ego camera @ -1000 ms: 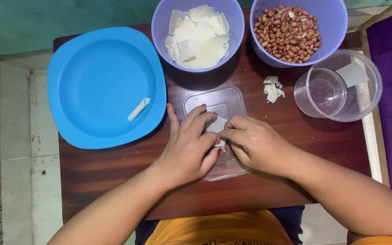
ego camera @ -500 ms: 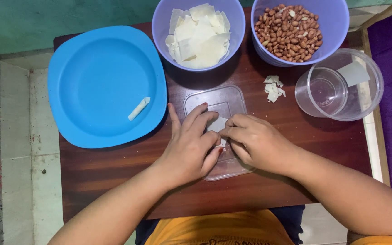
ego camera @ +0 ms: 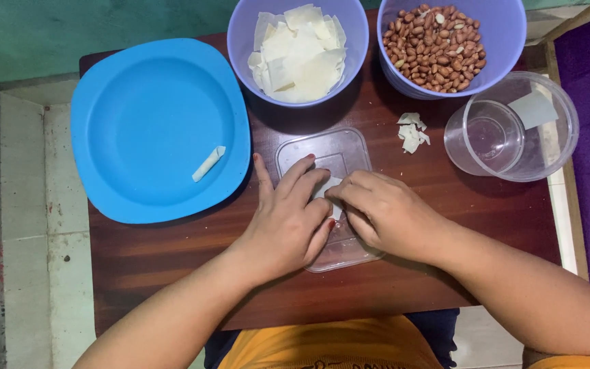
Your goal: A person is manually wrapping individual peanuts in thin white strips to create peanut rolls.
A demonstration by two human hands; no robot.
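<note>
My left hand [ego camera: 289,217] and my right hand [ego camera: 385,213] meet over a clear plastic lid [ego camera: 336,147] lying flat on the dark wooden table [ego camera: 172,260]. Between the fingertips of both hands is a small white wrapper piece [ego camera: 329,188], pressed against the lid; most of it is hidden under my fingers. A rolled white wrapper [ego camera: 208,164] lies on the big blue plate [ego camera: 138,123] to the left.
At the back stand a purple bowl of white wrapper sheets [ego camera: 298,51] and a purple bowl of peanuts [ego camera: 438,41]. A clear round container [ego camera: 513,130] with a white scrap sits at the right. White scraps [ego camera: 411,131] lie beside the lid.
Both hands stay over the lid; the fingers have shifted only slightly on the small wrapper. Nothing else has moved.
</note>
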